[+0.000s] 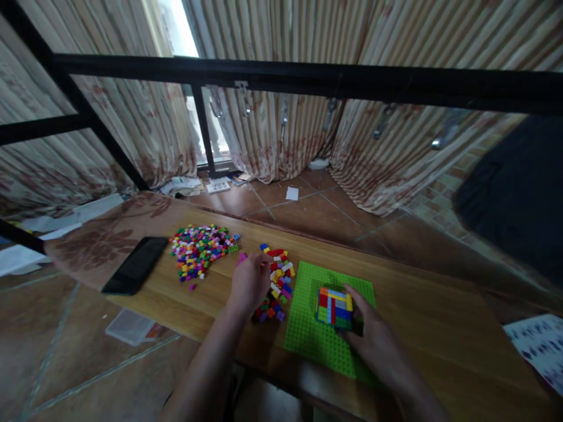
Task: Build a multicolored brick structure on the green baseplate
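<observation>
A green studded baseplate (308,328) lies on the wooden table (422,305). On it stands a small block built of coloured bricks (334,306). My right hand (373,340) rests against the right side of that block, fingers curled round it. My left hand (250,281) reaches into a small scatter of loose bricks (279,275) left of the plate, fingers bent down over them; what it grips is hidden. A larger heap of tiny coloured bricks (200,249) lies further left.
A black phone (136,265) lies flat near the table's left end, on a patterned cloth. A printed sheet (539,346) sits at the right edge. Black metal bars cross in front of striped curtains. Papers lie on the tiled floor.
</observation>
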`<state>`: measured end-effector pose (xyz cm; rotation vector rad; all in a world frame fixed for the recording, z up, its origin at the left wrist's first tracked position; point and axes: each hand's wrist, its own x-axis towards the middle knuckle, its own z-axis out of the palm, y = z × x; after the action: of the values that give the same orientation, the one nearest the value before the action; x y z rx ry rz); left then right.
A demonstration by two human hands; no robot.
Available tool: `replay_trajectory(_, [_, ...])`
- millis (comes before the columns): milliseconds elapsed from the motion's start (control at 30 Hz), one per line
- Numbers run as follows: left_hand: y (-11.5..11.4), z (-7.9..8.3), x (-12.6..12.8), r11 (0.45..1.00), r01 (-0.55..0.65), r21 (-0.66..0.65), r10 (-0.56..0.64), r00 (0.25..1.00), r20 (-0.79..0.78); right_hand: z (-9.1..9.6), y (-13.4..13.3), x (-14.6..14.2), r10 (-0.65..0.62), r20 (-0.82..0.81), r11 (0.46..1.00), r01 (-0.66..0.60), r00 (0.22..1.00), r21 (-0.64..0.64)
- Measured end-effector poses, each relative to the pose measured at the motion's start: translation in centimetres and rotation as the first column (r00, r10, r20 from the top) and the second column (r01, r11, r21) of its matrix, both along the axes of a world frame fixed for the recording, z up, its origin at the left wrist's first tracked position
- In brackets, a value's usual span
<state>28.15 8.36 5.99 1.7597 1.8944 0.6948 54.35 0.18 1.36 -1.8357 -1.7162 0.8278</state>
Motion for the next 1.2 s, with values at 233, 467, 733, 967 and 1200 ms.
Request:
replay_trajectory(233, [-0.5, -0.6, -1.2, 0.985, 0.127, -0.119, -0.149, 0.967, -0.204, -0.1, 0.3, 0.2, -0.033, 0.062, 0.999, 0.034, 0.998, -0.014])
replay_trajectory(467, [-1.0, -1.1, -1.3, 0.989, 0.121, -0.09, -0.142, 0.947, -0.288, -1.0, 0.3, 0.6, -0.03, 0.039, 0.999, 0.029, 0.999, 0.04])
replay_trajectory(733, [-0.7, -1.0, -0.1, 0.99, 0.11, -0.09, -0.134, 0.933, -0.334, -0.6, 0.2, 0.4, -0.03, 0.051, 0.999, 0.028, 0.998, 0.046])
replay_trajectory(967, [-0.3, -0.5, -2.3, 0.997, 0.072, -0.028, -0.073, 0.995, -0.063, -0.6, 0.2, 0.3, -0.02, 0.039, 0.999, 0.018, 0.999, 0.044])
replay_trajectory(1200, [-0.3, 0.4, -1.1, 0.927, 0.321, -0.194, -0.065, 0.648, 0.759, -0.6, 0.0, 0.3, 0.018, -0.004, 0.998, -0.018, 1.0, 0.068])
